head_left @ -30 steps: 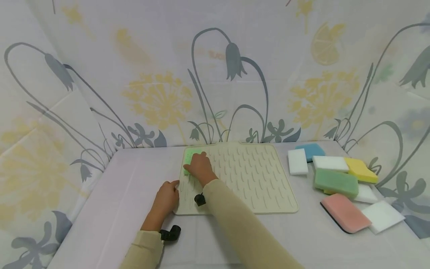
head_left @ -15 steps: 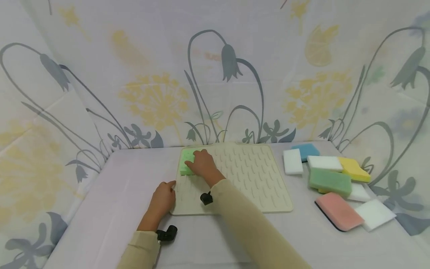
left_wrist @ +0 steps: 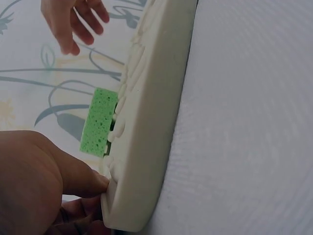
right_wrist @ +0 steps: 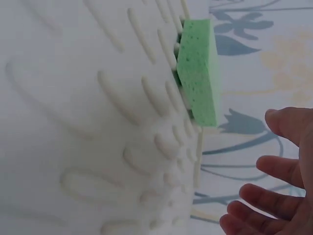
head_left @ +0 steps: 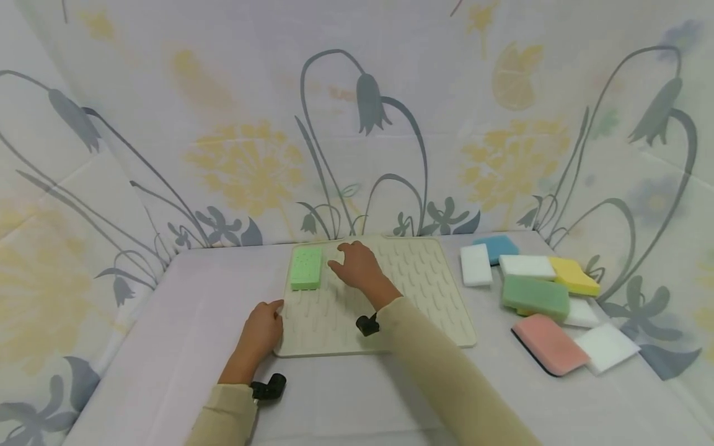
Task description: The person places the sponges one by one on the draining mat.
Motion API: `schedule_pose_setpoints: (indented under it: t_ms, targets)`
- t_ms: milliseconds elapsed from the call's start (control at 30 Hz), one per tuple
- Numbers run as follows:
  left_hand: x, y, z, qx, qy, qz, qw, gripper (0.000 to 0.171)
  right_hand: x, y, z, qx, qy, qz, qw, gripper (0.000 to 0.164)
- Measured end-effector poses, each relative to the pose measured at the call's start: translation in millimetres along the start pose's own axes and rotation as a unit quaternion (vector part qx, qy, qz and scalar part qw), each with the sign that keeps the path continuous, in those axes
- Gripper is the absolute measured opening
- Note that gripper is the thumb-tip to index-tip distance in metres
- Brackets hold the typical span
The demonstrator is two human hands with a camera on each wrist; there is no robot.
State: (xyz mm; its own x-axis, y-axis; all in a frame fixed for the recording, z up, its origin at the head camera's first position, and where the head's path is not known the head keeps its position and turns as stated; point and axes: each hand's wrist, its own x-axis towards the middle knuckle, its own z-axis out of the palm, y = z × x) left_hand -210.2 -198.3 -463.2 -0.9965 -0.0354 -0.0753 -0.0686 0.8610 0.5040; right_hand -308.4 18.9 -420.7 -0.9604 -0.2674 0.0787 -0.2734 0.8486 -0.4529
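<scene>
A bright green sponge lies on the far left corner of a cream ridged mat, its long side along the mat's left edge. My left hand pinches that left edge, the thumb on top and fingers beneath, as the left wrist view shows. To the right of the sponge and apart from it, my right hand hovers over the mat. Its fingers are spread and loosely bent, holding nothing. The right wrist view shows the same sponge resting on the raised ridges.
Right of the mat lies a loose group of sponges: blue, several white ones such as the upright-lying one, yellow, dark green and pink. A floral cloth hangs behind the table.
My right hand has let go of the green sponge and moved right, away from it. The sponge stays at the mat's far left corner. My left hand keeps hold of the mat's edge.
</scene>
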Motion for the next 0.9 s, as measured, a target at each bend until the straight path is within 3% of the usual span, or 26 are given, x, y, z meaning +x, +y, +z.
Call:
schedule_pose_setpoints:
  t_ms: [500, 900]
  targets:
    - [-1.5, 1.1, -1.0, 0.004, 0.001, 0.006, 1.0, 0.041, -26.5, 38.2, -33.6, -0.001, 0.034, -0.007, 0.999, 0.047]
    - [-2.1, 1.3, -0.4, 0.001, -0.002, -0.001, 1.0, 0.042, -48.1, 75.7, -46.2, -0.016, 0.065, 0.007, 0.998, 0.046]
